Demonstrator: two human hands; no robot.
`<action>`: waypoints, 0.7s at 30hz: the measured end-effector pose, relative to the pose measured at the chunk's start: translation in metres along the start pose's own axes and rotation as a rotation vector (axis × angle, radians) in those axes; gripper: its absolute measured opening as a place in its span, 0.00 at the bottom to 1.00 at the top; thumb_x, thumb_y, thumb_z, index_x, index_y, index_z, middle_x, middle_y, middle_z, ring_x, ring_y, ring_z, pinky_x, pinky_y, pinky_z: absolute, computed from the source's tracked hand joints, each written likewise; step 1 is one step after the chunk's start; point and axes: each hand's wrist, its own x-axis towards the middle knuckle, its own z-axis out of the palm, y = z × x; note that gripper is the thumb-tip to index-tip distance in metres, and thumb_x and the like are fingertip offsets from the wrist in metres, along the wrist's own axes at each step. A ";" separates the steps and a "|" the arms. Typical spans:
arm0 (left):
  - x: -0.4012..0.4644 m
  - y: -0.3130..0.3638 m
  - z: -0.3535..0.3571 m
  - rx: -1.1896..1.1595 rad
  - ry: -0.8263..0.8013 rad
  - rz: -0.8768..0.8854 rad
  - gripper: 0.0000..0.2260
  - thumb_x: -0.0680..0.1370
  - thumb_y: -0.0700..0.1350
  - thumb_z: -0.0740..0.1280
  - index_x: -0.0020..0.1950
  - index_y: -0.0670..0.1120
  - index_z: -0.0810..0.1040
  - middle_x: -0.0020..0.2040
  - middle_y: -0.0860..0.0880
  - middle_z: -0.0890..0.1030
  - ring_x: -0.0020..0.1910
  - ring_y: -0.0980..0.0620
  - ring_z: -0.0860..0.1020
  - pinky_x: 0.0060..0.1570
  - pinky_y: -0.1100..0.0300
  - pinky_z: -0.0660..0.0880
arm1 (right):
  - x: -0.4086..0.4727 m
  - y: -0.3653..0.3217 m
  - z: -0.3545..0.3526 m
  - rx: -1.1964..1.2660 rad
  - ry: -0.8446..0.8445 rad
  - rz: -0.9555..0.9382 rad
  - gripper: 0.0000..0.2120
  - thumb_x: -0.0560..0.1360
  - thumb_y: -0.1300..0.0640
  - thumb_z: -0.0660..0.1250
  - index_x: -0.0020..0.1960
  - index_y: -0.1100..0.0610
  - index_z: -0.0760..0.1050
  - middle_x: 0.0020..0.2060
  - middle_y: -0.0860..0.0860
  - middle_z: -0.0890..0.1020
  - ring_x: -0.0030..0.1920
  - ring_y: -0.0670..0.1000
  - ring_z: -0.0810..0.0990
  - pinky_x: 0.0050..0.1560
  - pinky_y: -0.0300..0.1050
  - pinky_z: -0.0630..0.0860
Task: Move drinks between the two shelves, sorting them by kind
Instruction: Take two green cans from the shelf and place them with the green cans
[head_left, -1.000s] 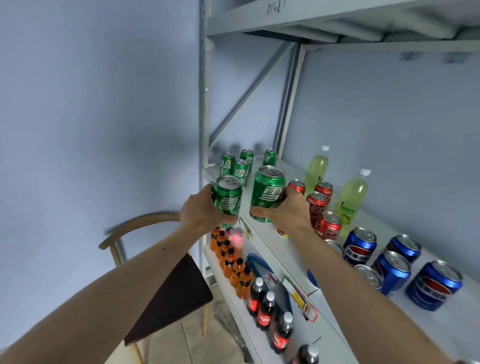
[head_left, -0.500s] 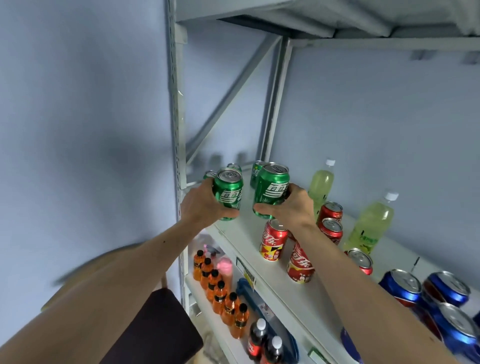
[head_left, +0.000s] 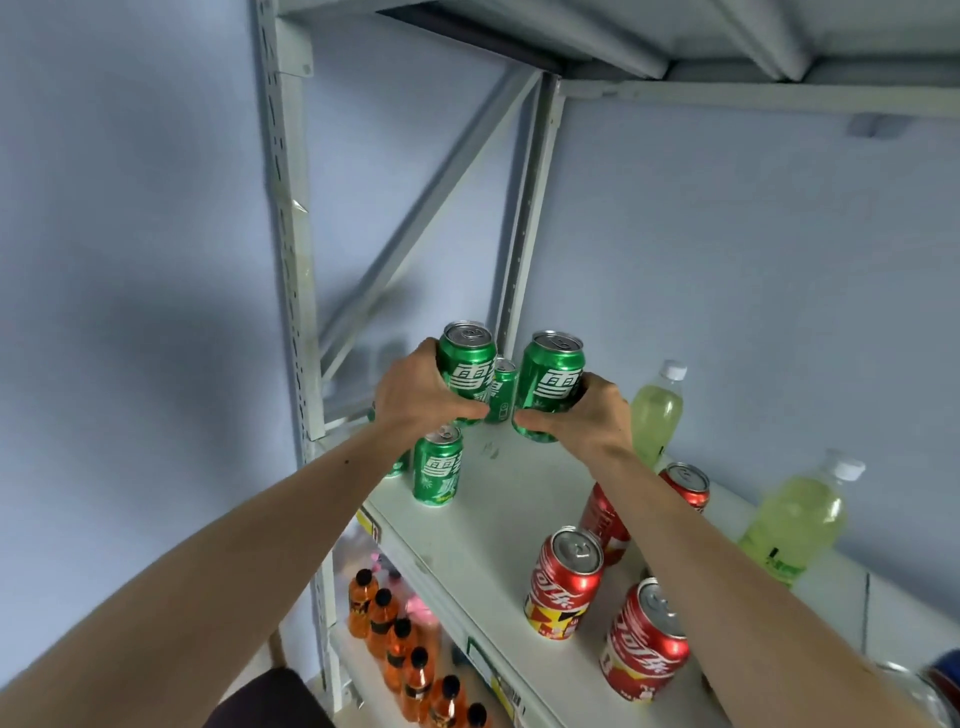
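My left hand (head_left: 415, 395) grips a green can (head_left: 466, 364), held upright above the far left end of the upper shelf (head_left: 493, 519). My right hand (head_left: 582, 421) grips a second green can (head_left: 550, 382) just to its right. Between the two held cans another green can (head_left: 503, 389) stands at the back of the shelf. One more green can (head_left: 438, 470) stands near the shelf's front edge under my left wrist. Red cola cans (head_left: 565, 582) stand further right on the same shelf.
Two yellow-green bottles (head_left: 655, 413) (head_left: 792, 519) stand along the back wall. Several orange bottles (head_left: 395, 634) line the lower shelf. A steel upright (head_left: 291, 260) and a diagonal brace (head_left: 415, 223) frame the left end. Another shelf board (head_left: 675, 36) hangs overhead.
Both hands have carried their green cans up and deeper toward the shelf's far left corner. My view has moved closer, and the blue cans have slid out of sight at the right.
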 end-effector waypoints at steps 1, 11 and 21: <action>0.011 -0.003 0.003 -0.004 -0.013 0.008 0.33 0.53 0.55 0.80 0.54 0.49 0.76 0.46 0.54 0.82 0.45 0.51 0.81 0.48 0.53 0.79 | 0.007 0.000 0.005 -0.004 0.014 0.017 0.29 0.55 0.48 0.82 0.53 0.54 0.77 0.46 0.49 0.84 0.47 0.49 0.82 0.46 0.44 0.81; 0.088 -0.020 0.033 -0.014 -0.266 0.201 0.51 0.55 0.54 0.82 0.71 0.60 0.56 0.56 0.52 0.81 0.51 0.46 0.80 0.50 0.57 0.74 | 0.063 0.007 0.045 -0.014 0.163 0.189 0.34 0.55 0.46 0.82 0.57 0.56 0.76 0.50 0.50 0.83 0.51 0.52 0.81 0.48 0.44 0.79; 0.118 -0.037 0.074 -0.018 -0.369 0.325 0.45 0.52 0.53 0.83 0.63 0.57 0.62 0.52 0.54 0.79 0.50 0.48 0.79 0.49 0.52 0.77 | 0.089 0.032 0.066 -0.100 0.168 0.343 0.36 0.56 0.46 0.82 0.59 0.56 0.74 0.53 0.52 0.81 0.54 0.54 0.79 0.45 0.43 0.74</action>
